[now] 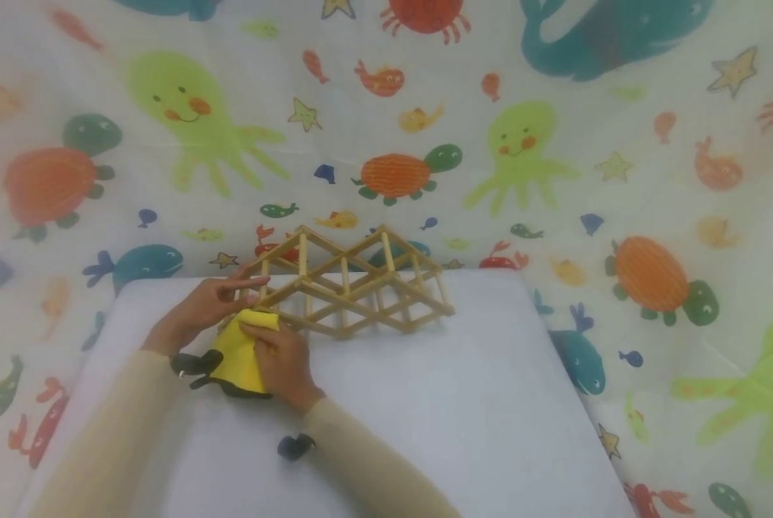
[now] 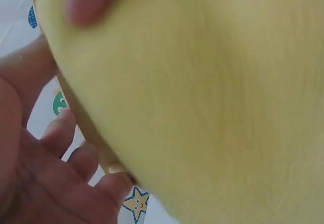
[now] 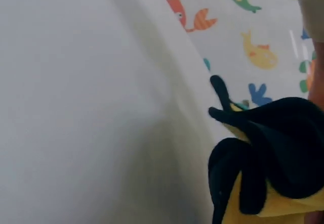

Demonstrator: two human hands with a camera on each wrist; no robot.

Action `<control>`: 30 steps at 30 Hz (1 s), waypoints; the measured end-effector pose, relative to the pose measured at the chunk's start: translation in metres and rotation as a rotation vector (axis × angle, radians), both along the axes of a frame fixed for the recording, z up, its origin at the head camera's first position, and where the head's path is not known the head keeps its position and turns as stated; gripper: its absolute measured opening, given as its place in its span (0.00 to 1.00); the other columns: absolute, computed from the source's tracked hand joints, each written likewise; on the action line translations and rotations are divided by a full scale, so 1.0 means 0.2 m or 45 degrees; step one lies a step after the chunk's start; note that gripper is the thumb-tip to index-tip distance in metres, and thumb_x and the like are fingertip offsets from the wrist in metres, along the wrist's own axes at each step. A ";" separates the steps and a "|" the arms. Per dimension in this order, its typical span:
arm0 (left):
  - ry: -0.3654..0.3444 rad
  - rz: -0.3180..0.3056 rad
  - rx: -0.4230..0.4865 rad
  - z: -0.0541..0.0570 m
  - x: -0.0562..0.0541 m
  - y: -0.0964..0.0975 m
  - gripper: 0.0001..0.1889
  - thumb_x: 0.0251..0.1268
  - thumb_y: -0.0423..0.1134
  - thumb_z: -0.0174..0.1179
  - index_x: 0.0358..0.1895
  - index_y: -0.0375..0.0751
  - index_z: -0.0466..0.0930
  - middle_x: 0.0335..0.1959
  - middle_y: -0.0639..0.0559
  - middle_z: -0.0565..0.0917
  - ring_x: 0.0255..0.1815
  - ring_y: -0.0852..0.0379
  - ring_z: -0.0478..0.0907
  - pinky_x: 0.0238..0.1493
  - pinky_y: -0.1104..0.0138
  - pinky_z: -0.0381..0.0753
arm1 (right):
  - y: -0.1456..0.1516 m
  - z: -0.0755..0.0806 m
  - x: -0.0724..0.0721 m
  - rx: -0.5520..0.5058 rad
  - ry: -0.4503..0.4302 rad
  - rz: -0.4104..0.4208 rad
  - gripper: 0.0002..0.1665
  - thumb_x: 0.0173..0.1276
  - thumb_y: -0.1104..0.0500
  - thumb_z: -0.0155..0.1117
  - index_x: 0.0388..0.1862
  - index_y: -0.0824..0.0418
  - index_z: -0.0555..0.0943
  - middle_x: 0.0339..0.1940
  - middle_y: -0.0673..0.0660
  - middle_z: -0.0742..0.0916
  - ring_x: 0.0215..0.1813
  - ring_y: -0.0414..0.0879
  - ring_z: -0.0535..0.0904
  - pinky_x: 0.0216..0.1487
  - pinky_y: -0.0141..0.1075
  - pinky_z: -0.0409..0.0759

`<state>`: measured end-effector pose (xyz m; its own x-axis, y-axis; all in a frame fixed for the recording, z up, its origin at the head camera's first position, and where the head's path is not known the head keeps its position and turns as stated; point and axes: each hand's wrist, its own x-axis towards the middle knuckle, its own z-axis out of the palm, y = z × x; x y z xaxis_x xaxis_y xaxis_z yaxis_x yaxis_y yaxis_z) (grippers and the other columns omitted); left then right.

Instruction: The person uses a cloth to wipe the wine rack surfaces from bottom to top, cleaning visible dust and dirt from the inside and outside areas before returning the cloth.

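A wooden lattice rack (image 1: 344, 288) with zigzag slats and short dowels stands opened out toward the back of the white table. My left hand (image 1: 214, 296) holds its left end; in the left wrist view the fingers (image 2: 83, 158) bend around a slat (image 2: 86, 118). With my right hand (image 1: 285, 363) I grip a yellow cloth piece (image 1: 237, 356) with dark edging, close against the rack's left front. The yellow fabric (image 2: 192, 102) fills most of the left wrist view and hides part of the rack. Its dark folded edging and narrow strips (image 3: 288, 148) show in the right wrist view.
The white tabletop (image 1: 451, 417) extends in front and to the right of the rack. Behind it hangs a curtain (image 1: 438, 208) printed with sea animals. Small dark devices sit near the left wrist (image 1: 195, 363) and right wrist (image 1: 295, 446).
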<state>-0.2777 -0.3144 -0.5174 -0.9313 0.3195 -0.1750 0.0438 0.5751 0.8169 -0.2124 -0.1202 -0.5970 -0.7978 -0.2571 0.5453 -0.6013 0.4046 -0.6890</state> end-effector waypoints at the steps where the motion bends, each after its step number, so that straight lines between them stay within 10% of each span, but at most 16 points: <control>1: 0.000 0.002 0.005 0.00 0.00 0.00 0.32 0.76 0.58 0.64 0.79 0.56 0.72 0.90 0.51 0.43 0.88 0.26 0.40 0.73 0.18 0.48 | 0.00 0.00 -0.01 0.036 -0.004 0.008 0.22 0.74 0.66 0.61 0.60 0.50 0.90 0.46 0.54 0.92 0.36 0.36 0.79 0.42 0.15 0.73; 11: 0.010 0.002 0.042 0.01 0.00 0.00 0.31 0.77 0.55 0.63 0.79 0.55 0.72 0.90 0.50 0.42 0.89 0.28 0.38 0.74 0.20 0.48 | -0.03 -0.11 0.00 0.321 -0.385 0.122 0.24 0.75 0.60 0.60 0.62 0.38 0.88 0.53 0.41 0.92 0.49 0.31 0.81 0.49 0.17 0.72; 22: 0.062 0.009 -0.042 0.01 0.07 0.01 0.32 0.77 0.58 0.63 0.79 0.56 0.72 0.90 0.47 0.44 0.87 0.24 0.44 0.73 0.20 0.54 | 0.19 0.01 0.06 -0.307 -0.368 0.098 0.22 0.75 0.68 0.60 0.54 0.48 0.92 0.48 0.49 0.93 0.36 0.32 0.80 0.39 0.25 0.84; 30: 0.014 0.053 0.006 -0.03 0.11 0.04 0.32 0.76 0.58 0.64 0.79 0.58 0.72 0.91 0.52 0.42 0.89 0.28 0.36 0.71 0.16 0.46 | 0.18 -0.05 0.08 -0.126 -0.337 -0.017 0.21 0.74 0.67 0.62 0.58 0.49 0.91 0.53 0.51 0.93 0.44 0.37 0.83 0.46 0.24 0.82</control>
<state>-0.2559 -0.3073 -0.5233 -0.9456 0.2814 -0.1629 0.0293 0.5726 0.8193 -0.1959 -0.0834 -0.6076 -0.9186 -0.2017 0.3397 -0.3906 0.3345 -0.8576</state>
